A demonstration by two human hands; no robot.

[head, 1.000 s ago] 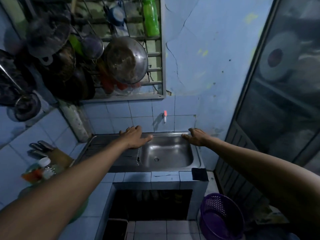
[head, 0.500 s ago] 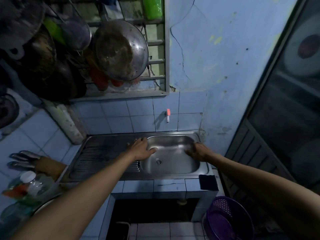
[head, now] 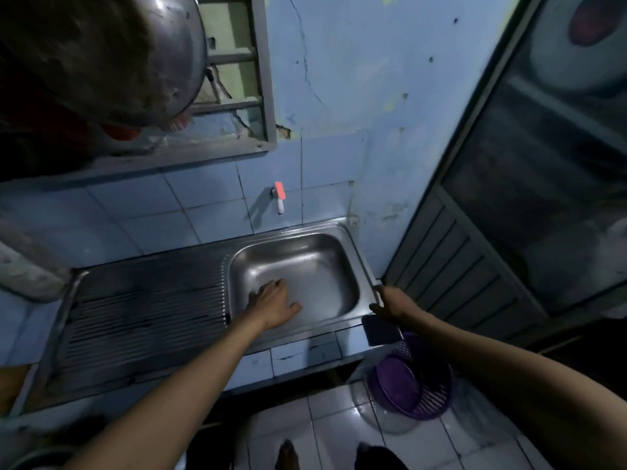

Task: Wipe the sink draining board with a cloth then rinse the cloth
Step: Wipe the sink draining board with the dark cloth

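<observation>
1. Since neither hand has a cloth in it, the wiping looks not yet begun; this moment reads as the reach for the cloth.
2. The left hand (head: 271, 305) lies inside the sink basin (head: 319, 262), palm down, fingers straight and slightly spread, holding nothing. Most likely it rests there as a brace while the body leans toward the right corner.
3. The right hand (head: 390, 305) sits at the basin's right rim, fingers loosely extended and holding nothing. It is just above the dark cloth (head: 380, 330), which lies flat on the tiled ledge at the sink's front right corner. Whether the hand touches the cloth I cannot tell, as the wrist covers part of it.
4. The draining board (head: 146, 310) spreads to the left of the basin, its ridged metal dark and bare. Its place on the far side from the cloth means the cloth must be carried across the basin before any wiping starts.
5. The tap (head: 279, 198) juts from the tiled wall above the basin's back edge, with no water seen running; it is well set for the rinse later.
6. A purple basket (head: 414, 385) stands on the floor under the cloth's corner, so a fumbled pick could drop the cloth there.
</observation>
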